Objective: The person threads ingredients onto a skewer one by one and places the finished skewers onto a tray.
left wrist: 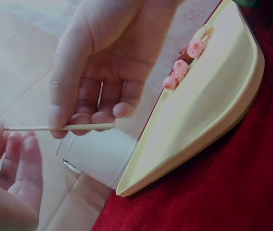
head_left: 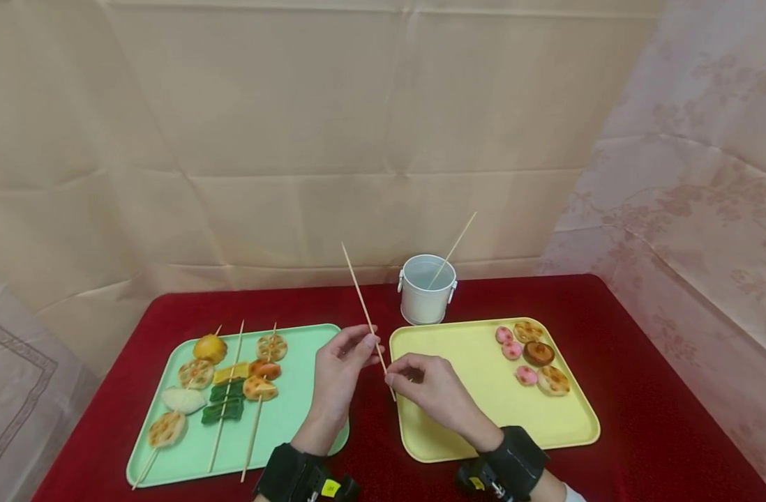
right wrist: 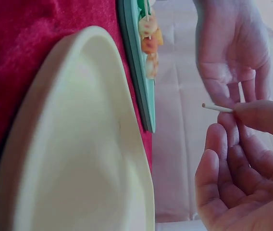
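A bare bamboo skewer [head_left: 358, 286] slants between my two hands, over the gap between the trays. My left hand [head_left: 340, 373] pinches it around the middle with thumb and fingers. Nearer its lower end, my right hand [head_left: 438, 392] pinches it too; in the left wrist view the skewer [left wrist: 81, 127] lies across those fingertips. In the right wrist view its blunt end [right wrist: 204, 105] sticks out past the right thumb. No food is on this skewer.
On the left, a green tray [head_left: 295, 432] carries three skewers loaded with food pieces. The yellow tray [head_left: 452, 348] on the right bears several loose pieces, including a mushroom cap [head_left: 538, 353] and pink balls [head_left: 526, 376]. Behind stands a white bucket [head_left: 421, 303] with one skewer [head_left: 461, 236] leaning inside.
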A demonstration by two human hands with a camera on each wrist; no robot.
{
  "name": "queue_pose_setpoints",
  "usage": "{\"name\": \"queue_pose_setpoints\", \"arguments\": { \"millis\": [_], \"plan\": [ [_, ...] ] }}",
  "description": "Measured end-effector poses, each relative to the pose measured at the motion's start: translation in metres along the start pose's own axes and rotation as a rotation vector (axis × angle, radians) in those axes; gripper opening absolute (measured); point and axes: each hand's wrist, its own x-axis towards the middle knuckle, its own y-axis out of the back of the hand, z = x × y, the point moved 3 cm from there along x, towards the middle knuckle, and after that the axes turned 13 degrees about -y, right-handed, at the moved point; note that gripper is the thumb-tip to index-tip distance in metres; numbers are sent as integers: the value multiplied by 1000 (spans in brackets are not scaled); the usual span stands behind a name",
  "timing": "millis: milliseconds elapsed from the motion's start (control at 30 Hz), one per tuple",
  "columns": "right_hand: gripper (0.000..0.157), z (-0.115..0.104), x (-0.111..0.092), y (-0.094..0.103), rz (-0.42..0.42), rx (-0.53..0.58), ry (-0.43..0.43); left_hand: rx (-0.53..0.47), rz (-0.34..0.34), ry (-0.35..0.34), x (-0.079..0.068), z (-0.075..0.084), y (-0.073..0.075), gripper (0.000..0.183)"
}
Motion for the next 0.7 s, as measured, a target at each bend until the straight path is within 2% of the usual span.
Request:
{"name": "queue_pose_setpoints", "arguments": {
  "millis": [167, 300, 467, 567, 700],
  "plan": [
    [6, 1, 1, 1, 32, 5, -15, 40, -63, 37, 0, -4, -3, 37],
    [7, 2, 1, 0, 24, 10, -10, 63, -109, 30, -1, -6, -5, 34],
    [11, 1, 2, 4, 18, -6, 8, 68, -107, 13, 0, -7, -3, 32],
    [12, -1, 3, 15, 51, -38, -3, 72, -86, 14, 1, -6, -1, 31],
    [15, 1, 8, 41, 116, -90, -35, 81, -75, 25, 4, -4, 3, 28]
  ]
}}
